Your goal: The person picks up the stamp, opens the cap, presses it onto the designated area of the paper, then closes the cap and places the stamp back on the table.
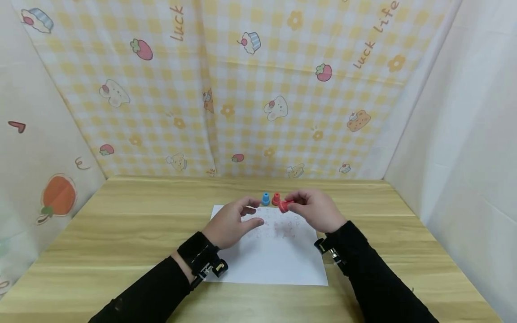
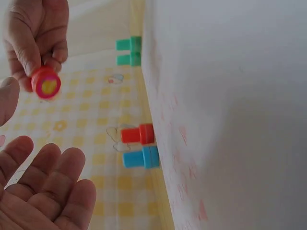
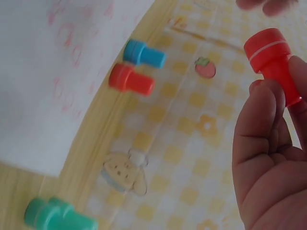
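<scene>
My right hand [image 1: 318,210] pinches a red toy stamp [image 1: 284,206] by its narrow handle, above the far edge of a white sheet of paper [image 1: 274,264]. In the left wrist view the stamp's round face shows a pink ring with a yellow middle. Holding nothing, my left hand [image 1: 232,224] hovers over the paper's left part with its fingers relaxed and spread from the thumb. Small reddish stamped prints [image 1: 284,229] cover the far half of the sheet. Just past its far edge stand a blue stamp [image 1: 265,199] and another red stamp [image 1: 276,198], side by side.
Two green stamps [image 2: 128,51] stand close together, farther along the paper's far side; in the head view the right hand hides them. A wood-grain table [image 1: 133,233] lies beneath everything. Behind it hangs a yellow checked curtain [image 1: 242,89], with white cloth [image 1: 464,134] at the sides.
</scene>
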`<state>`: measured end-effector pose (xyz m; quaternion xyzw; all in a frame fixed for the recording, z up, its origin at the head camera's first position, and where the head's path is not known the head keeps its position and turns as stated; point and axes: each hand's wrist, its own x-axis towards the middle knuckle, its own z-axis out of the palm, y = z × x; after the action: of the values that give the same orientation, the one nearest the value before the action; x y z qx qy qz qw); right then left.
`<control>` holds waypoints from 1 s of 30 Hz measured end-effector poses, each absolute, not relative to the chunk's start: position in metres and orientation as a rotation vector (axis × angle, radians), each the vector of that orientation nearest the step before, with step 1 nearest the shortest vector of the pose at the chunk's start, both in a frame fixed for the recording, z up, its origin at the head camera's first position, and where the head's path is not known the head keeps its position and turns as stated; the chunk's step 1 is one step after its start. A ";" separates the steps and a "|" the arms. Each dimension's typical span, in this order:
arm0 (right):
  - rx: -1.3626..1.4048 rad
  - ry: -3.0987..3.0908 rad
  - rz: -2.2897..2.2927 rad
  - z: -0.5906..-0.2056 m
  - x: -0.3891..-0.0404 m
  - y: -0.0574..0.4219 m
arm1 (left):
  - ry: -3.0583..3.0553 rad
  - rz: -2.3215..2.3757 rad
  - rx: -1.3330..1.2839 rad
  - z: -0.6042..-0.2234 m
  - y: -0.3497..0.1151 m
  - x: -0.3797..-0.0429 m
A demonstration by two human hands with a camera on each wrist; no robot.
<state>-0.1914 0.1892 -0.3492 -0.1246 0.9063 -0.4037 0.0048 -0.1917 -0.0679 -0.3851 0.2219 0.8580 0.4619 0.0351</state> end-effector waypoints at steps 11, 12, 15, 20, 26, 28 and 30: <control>-0.246 2.949 -1.048 -0.345 -0.187 0.250 | 2.705 1.082 0.698 -0.379 -0.081 -0.197; -0.243 2.955 -1.035 -0.345 -0.186 0.255 | 2.706 1.057 0.700 -0.378 -0.083 -0.198; -0.269 2.973 -1.001 -0.345 -0.185 0.267 | 2.716 0.995 0.706 -0.376 -0.087 -0.199; -0.278 2.993 -0.956 -0.347 -0.184 0.277 | 2.721 0.912 0.726 -0.374 -0.091 -0.200; -0.285 2.992 -0.904 -0.352 -0.183 0.282 | 2.794 0.735 0.745 -0.374 -0.095 -0.201; -0.278 2.994 -0.881 -0.354 -0.182 0.282 | 2.819 0.689 0.751 -0.375 -0.096 -0.202; -0.268 2.998 -0.854 -0.355 -0.182 0.281 | 2.837 0.653 0.751 -0.374 -0.097 -0.202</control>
<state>-0.1818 0.2814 -0.3552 -0.0856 0.9582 -0.2731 0.0064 -0.2020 -0.0966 -0.3742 0.2493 0.9414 0.2168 0.0677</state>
